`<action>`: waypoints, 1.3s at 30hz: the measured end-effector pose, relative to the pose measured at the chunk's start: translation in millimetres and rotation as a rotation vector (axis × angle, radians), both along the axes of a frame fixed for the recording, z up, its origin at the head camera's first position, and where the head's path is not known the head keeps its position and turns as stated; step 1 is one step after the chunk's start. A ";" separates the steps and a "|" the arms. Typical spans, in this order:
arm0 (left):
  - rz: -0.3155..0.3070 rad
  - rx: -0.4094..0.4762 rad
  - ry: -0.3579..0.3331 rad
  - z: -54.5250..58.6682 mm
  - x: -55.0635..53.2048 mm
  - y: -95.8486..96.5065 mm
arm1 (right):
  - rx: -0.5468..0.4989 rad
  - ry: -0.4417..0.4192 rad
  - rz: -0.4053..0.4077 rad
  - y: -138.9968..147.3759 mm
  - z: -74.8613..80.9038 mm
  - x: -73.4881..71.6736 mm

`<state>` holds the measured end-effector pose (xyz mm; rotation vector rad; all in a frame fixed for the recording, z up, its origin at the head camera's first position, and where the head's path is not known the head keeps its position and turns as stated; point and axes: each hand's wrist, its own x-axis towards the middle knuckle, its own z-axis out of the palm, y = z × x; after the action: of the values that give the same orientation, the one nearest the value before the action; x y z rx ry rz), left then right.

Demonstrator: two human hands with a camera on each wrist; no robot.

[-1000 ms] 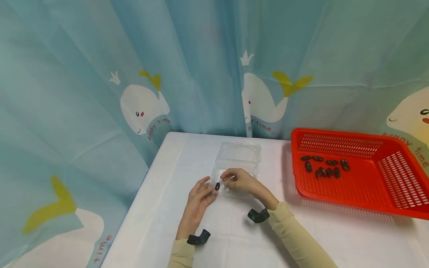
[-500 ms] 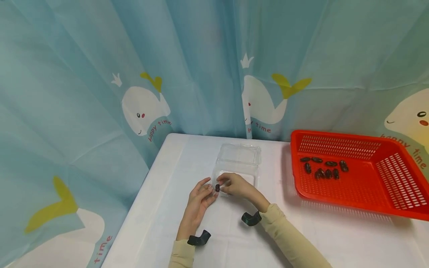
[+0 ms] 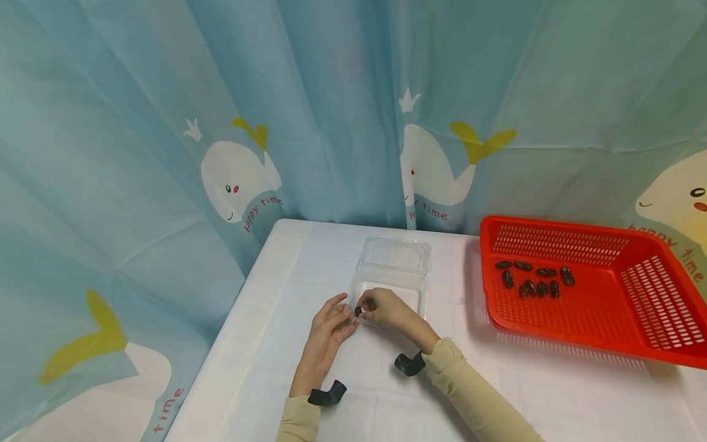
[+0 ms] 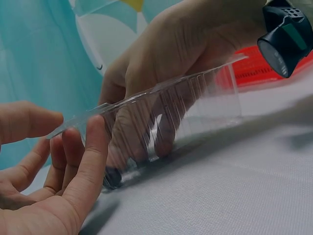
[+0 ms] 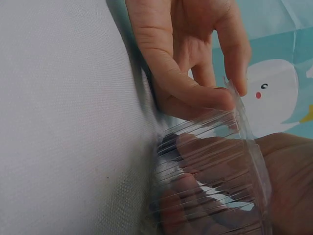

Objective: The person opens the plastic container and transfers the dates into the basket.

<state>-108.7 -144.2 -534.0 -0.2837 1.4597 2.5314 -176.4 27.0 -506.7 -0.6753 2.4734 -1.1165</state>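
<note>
A clear plastic clamshell box (image 3: 422, 304) stands near the middle of the table, its lid (image 3: 393, 253) folded back. My left hand (image 3: 328, 334) grips the box at its near left corner; in the left wrist view its thumb lies on the rim and fingers touch the outer wall. Down inside that corner, my right hand (image 3: 389, 310) pinches a dark brown date (image 3: 358, 311), which its fingers partly hide. Through the ribbed wall in the left wrist view, the date (image 4: 112, 177) shows low at the end of the box, against a fingertip.
To the right stands a red perforated basket (image 3: 602, 307) with several dates (image 3: 542, 287) lying at its left side. A white cloth (image 3: 237, 368) covers the table. Behind hangs a blue curtain (image 3: 342, 123) with whale prints.
My right hand has moved left and slightly down, from above the box to the date in the corner, and its fingers have closed round it. My left hand stays put.
</note>
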 end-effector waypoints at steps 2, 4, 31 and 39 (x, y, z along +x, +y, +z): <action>0.001 -0.002 0.001 0.1 0.2 -0.4 | 0.005 0.009 0.000 -0.7 -1.3 0.0; 0.001 0.002 0.005 0.2 0.6 -0.7 | 0.005 0.011 -0.004 -1.1 -2.1 -0.3; -0.005 0.021 0.010 0.8 0.8 -2.5 | -0.054 0.076 0.032 -2.0 1.4 1.6; -0.001 0.003 0.019 1.6 1.6 -2.3 | -0.049 0.069 0.017 0.0 6.0 1.2</action>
<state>-107.1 -146.5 -532.4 -0.2590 1.4619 2.5426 -175.2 27.1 -500.8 -0.7590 2.5000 -1.1694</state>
